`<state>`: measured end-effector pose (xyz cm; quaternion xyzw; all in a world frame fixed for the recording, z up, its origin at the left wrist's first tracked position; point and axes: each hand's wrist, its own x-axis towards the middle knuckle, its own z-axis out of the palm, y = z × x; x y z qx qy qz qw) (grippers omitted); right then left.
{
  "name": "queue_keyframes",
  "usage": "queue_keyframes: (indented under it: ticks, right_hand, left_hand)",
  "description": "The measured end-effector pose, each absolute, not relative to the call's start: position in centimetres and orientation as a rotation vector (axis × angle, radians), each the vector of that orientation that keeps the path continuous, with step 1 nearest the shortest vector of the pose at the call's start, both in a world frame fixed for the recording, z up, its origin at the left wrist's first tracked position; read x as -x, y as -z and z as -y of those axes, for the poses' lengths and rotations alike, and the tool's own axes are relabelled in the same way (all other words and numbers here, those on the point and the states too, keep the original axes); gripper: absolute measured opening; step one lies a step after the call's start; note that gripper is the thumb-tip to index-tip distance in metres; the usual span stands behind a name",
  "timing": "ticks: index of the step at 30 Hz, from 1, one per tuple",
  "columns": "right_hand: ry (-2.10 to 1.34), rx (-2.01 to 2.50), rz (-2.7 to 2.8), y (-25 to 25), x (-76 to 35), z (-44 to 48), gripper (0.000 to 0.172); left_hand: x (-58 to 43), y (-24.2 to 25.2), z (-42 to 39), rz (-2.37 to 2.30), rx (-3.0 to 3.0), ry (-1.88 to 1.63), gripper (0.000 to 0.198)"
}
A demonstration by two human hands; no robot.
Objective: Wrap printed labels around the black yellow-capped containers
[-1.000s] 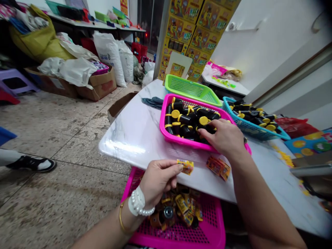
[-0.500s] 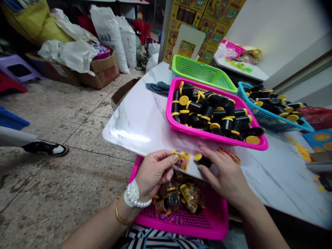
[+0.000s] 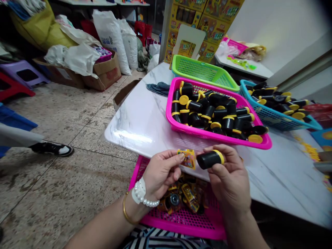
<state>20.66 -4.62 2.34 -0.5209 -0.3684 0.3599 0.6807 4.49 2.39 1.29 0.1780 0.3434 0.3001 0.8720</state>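
My left hand (image 3: 161, 172) pinches a small yellow printed label sleeve (image 3: 187, 158) over the table's near edge. My right hand (image 3: 228, 176) grips a black cylinder with a yellow cap (image 3: 210, 158), held sideways right beside the sleeve. Behind them a pink basket (image 3: 197, 132) on the white marble table (image 3: 141, 124) holds several more black and yellow cylinders. A second pink basket (image 3: 181, 223) on my lap holds several cylinders wrapped in yellow sleeves.
A green basket (image 3: 202, 71) and a blue basket (image 3: 275, 119) with more cylinders stand further back on the table. Yellow cartons are stacked behind. Another person's shoe (image 3: 52, 148) is on the floor at left, near boxes, sacks and stools.
My right hand left the pink table basket, took one black cylinder and brought it up next to the sleeve in my left hand. The view tilted down a little.
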Motion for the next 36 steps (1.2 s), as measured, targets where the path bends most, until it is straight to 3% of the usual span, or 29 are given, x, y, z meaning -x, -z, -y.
queue_keyframes:
  ticks: [9, 24, 36]
  right_hand:
    - [-0.444, 1.367, 0.952, -2.3, -19.1, 4.9, 0.035]
    - [-0.864, 1.303, 0.758, -2.1, -20.4, 5.1, 0.036]
    - [-0.852, 1.314, 0.702, -2.3, -19.6, 5.0, 0.029]
  left_hand:
    - [-5.0, -1.4, -2.2, -0.651, -0.326, -0.636, 0.029]
    - [-5.1, -1.1, -2.2, -0.595, -0.292, -0.682, 0.029]
    - [-5.1, -1.2, -2.0, -0.603, -0.272, -0.666, 0.034]
